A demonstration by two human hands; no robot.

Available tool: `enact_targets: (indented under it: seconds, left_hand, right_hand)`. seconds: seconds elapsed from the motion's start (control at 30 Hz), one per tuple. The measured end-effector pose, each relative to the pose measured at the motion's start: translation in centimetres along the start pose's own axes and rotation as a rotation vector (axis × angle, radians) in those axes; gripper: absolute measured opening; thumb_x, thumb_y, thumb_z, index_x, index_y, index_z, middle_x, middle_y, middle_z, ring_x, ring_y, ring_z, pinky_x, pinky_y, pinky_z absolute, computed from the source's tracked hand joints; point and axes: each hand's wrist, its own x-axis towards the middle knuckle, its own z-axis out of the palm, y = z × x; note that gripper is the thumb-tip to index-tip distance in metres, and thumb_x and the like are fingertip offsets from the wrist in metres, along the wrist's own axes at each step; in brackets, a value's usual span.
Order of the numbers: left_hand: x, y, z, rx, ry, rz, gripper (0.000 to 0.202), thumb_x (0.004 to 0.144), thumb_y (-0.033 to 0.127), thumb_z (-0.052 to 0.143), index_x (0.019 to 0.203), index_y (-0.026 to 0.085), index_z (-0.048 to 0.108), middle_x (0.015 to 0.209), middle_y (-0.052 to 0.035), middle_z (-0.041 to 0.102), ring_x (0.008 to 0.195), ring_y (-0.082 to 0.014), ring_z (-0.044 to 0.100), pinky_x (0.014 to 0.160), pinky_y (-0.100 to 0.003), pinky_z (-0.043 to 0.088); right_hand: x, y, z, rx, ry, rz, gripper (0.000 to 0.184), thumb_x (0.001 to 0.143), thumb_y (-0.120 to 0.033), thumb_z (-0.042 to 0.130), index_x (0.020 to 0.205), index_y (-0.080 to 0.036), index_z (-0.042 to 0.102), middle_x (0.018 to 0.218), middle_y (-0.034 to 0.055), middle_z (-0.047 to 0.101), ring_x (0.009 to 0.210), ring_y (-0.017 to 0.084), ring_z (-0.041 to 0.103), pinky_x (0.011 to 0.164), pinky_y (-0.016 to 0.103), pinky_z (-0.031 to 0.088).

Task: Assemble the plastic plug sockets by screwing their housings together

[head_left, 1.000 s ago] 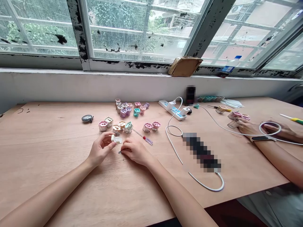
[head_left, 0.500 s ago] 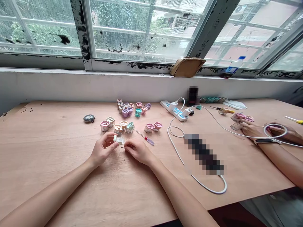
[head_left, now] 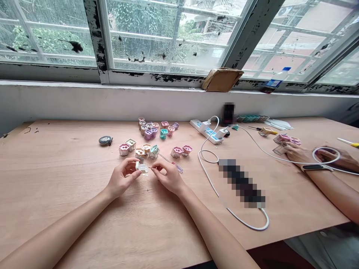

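Observation:
My left hand (head_left: pixel 122 178) grips a small clear plastic case with a pale end (head_left: pixel 142 168) between thumb and fingers, above the table. Just to its right, my right hand (head_left: pixel 169 177) is closed in a pinch on a thin, short pin-like piece (head_left: pixel 149 167), which points at the case's right end. Whether the piece touches the case I cannot tell. Behind my right hand lies a screwdriver (head_left: pixel 178 168), partly covered by the fingers. A tiny dark bit (head_left: pixel 147 189) lies on the table below the case.
Several coloured small cases (head_left: pixel 148 133) stand farther back, with two pink-topped ones (head_left: pixel 177 151) to the right. A dark oval object (head_left: pixel 106 140) lies left. A power strip (head_left: pixel 210 133) and white cable (head_left: pixel 206 172) lie right. At far right, a co-worker's hands (head_left: pixel 297 152) hold something.
My right hand has lifted slightly and moved a little right, bringing the thin piece up to the level of the case's right end. My left hand has barely moved.

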Motion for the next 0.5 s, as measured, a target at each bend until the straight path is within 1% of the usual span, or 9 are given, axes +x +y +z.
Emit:
enact_targets:
  seconds: [0.1,0.17,0.27,0.33,0.5]
  left_hand:
    - [-0.1,0.1,0.2,0.009,-0.002,-0.014,0.041,0.086,0.039,0.075,0.118,0.019,0.059,0.102,-0.0078,0.069,0.090,-0.0205,0.069,0.074,-0.028,0.057]
    - [-0.3,0.2,0.3,0.009,-0.019,-0.019,0.041,0.085,0.038,0.075,0.117,0.019,0.059,0.099,-0.0074,0.070,0.091,-0.0212,0.070,0.073,-0.029,0.058]
    - [-0.4,0.4,0.5,0.018,-0.040,-0.003,0.040,0.083,0.035,0.077,0.116,0.019,0.059,0.097,-0.0067,0.071,0.090,-0.0212,0.070,0.075,-0.031,0.061]
    - [-0.4,0.5,0.5,0.036,-0.039,0.020,0.040,0.082,0.033,0.077,0.115,0.019,0.059,0.097,-0.0065,0.071,0.090,-0.0208,0.070,0.076,-0.032,0.062]
    - [-0.4,0.5,0.5,0.096,-0.042,0.105,0.038,0.084,0.029,0.076,0.116,0.019,0.059,0.101,-0.0063,0.071,0.092,-0.0198,0.070,0.083,-0.034,0.061]
  right_hand:
    - [-0.1,-0.6,-0.3,-0.079,0.135,-0.098,0.012,0.096,-0.021,0.056,0.089,-0.020,0.066,0.080,0.0046,0.068,0.070,0.017,0.061,0.066,0.028,0.050]
    - [-0.2,-0.9,-0.3,-0.174,0.163,-0.193,0.014,0.098,-0.020,0.054,0.090,-0.020,0.066,0.077,0.0040,0.068,0.065,0.015,0.060,0.063,0.028,0.047]
    - [-0.4,-1.3,-0.2,-0.330,0.130,-0.372,0.015,0.099,-0.016,0.054,0.093,-0.019,0.067,0.073,0.0025,0.068,0.060,0.013,0.058,0.060,0.026,0.042]
    - [-0.4,-1.5,-0.2,-0.410,0.109,-0.459,0.015,0.099,-0.014,0.054,0.093,-0.018,0.067,0.072,0.0022,0.068,0.061,0.013,0.058,0.059,0.026,0.040]
    - [-0.1,-1.9,-0.7,-0.526,0.082,-0.552,0.017,0.100,-0.013,0.054,0.092,-0.016,0.067,0.068,0.0016,0.064,0.060,0.013,0.053,0.058,0.026,0.035]
